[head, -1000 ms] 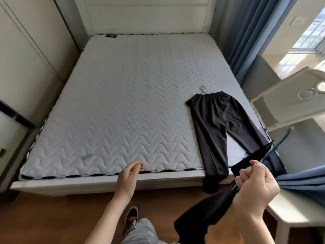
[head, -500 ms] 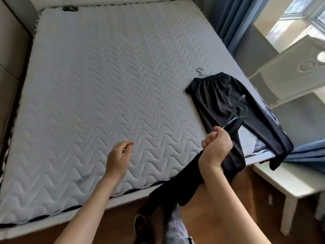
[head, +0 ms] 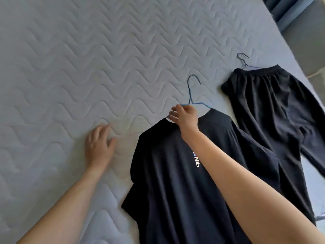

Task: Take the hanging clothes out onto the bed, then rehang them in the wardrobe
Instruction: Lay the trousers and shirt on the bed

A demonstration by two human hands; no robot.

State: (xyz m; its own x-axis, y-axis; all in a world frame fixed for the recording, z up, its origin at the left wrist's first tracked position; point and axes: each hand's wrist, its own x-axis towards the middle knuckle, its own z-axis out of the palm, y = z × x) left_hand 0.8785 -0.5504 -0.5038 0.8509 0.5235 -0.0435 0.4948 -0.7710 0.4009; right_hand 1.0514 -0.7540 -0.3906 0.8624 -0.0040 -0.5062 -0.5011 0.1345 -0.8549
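We're right over the bed (head: 88, 59) now, its grey quilted mattress filling the view, and our right hand (head: 184, 117) has a narrow grip, fingertips pinched on the left shoulder wire of the blue hanger (head: 192, 92) just above the collar. That hanger carries the black T-shirt (head: 167, 191), which lies flat on the mattress with the neck pointing up the bed and white lettering running down the chest, partly covered by our forearm. The hanger's hook sticks out past the collar and rests on the quilting.

Our left hand (head: 100, 147) is off to the left of the shirt, palm down, fingers spread loose, holding nothing; whether it presses on the mattress or hovers just above it we cannot tell, since it's a bit blurred.

Over on the right, the black trousers (head: 274, 117) lie spread out on the bed, waistband up, on a second hanger (head: 244, 62) whose hook pokes out above the waistband. The shirt's right sleeve overlaps the trousers' near leg. A blue curtain (head: 288, 9) shows at the top right corner, beyond the bed's edge.
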